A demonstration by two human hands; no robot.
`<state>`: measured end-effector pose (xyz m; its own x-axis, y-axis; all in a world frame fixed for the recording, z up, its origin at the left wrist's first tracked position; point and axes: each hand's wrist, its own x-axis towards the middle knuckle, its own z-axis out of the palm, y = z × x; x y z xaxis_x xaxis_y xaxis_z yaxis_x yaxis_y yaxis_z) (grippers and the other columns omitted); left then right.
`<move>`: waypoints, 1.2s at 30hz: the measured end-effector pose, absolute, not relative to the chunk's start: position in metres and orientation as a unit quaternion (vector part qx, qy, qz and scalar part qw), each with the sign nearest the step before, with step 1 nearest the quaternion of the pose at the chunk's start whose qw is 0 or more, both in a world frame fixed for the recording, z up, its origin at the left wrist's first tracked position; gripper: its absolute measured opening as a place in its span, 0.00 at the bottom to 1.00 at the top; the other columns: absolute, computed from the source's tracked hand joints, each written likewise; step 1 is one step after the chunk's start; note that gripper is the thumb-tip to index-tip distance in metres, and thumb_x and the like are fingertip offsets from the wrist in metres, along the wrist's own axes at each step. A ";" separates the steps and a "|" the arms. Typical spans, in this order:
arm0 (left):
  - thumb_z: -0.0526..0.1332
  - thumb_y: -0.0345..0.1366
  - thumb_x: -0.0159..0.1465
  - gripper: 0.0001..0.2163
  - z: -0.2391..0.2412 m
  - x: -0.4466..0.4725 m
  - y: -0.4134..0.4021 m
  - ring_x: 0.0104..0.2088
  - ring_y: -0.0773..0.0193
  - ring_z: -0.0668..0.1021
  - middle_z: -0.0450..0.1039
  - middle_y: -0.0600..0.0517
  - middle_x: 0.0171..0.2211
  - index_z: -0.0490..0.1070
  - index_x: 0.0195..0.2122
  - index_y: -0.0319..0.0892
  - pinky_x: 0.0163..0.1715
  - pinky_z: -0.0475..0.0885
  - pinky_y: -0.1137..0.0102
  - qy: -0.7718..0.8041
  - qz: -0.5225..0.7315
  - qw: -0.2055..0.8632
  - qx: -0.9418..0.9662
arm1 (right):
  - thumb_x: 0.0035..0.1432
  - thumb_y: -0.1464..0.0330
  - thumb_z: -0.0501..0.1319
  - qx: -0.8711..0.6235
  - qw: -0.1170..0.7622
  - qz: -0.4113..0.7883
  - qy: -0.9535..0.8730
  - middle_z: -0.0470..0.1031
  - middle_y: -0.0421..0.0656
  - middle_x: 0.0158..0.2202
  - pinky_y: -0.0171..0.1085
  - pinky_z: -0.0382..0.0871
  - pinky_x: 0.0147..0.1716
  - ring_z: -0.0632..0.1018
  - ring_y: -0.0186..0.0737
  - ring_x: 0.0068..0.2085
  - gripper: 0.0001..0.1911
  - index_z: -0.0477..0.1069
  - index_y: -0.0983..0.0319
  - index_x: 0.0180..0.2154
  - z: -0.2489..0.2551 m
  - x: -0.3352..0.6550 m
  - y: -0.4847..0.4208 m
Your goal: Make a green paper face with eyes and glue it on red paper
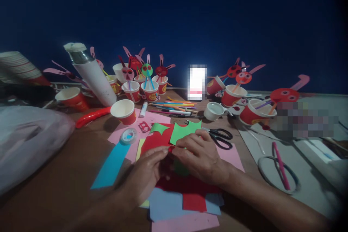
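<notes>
My left hand (150, 166) and my right hand (199, 157) meet over a pile of coloured paper, fingertips close together. A small red piece (170, 149) shows between the thumbs, mostly hidden by the fingers. Its kind is not clear. Both hands are closed around it. Under them lies red paper (152, 145). Cut green paper (185, 131) with curved edges sits just beyond my right hand, and a smaller green scrap (160, 128) is left of it. Black-handled scissors (223, 138) rest right of the green paper. A tape roll (128, 136) stands on blue paper (111, 166) at the left.
Red paper cups with rabbit-faced figures, one a green face (147, 69), line the back. A white bottle (95, 79) leans at left. Coloured sticks (176, 107), a white cup (214, 111), a glue stick (143, 109) and a plastic bag (29, 145) surround the paper.
</notes>
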<state>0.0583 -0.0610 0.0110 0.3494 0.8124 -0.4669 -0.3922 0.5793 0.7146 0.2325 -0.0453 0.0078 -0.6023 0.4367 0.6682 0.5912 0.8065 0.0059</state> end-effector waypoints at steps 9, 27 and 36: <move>0.63 0.36 0.56 0.07 0.001 0.056 -0.057 0.22 0.70 0.67 0.65 0.55 0.21 0.68 0.26 0.38 0.21 0.61 0.75 0.412 0.376 0.791 0.252 | 0.61 0.75 0.53 -0.283 0.304 -0.110 -0.903 0.77 0.40 0.34 0.41 0.55 0.39 0.71 0.34 0.34 0.08 0.69 0.59 0.37 0.002 0.233 -0.045; 0.61 0.41 0.56 0.11 -0.001 0.055 -0.046 0.16 0.74 0.69 0.72 0.53 0.22 0.66 0.31 0.38 0.15 0.56 0.79 0.462 0.417 0.708 0.334 | 0.63 0.65 0.50 -0.471 0.084 0.044 -0.877 0.77 0.44 0.44 0.38 0.64 0.39 0.76 0.42 0.43 0.14 0.71 0.57 0.45 0.035 0.169 0.071; 0.60 0.39 0.55 0.08 0.002 0.050 -0.045 0.15 0.73 0.68 0.72 0.53 0.20 0.67 0.31 0.38 0.15 0.55 0.78 0.459 0.428 0.698 0.345 | 0.61 0.61 0.56 -0.555 0.065 0.047 -0.828 0.71 0.46 0.46 0.46 0.71 0.42 0.75 0.41 0.43 0.17 0.66 0.65 0.48 0.005 0.102 0.113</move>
<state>0.0497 -0.0448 0.0020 0.2132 0.9139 -0.3455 -0.2817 0.3961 0.8739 0.1021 0.1125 0.0053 -0.3763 0.9249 0.0546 0.9126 0.3802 -0.1503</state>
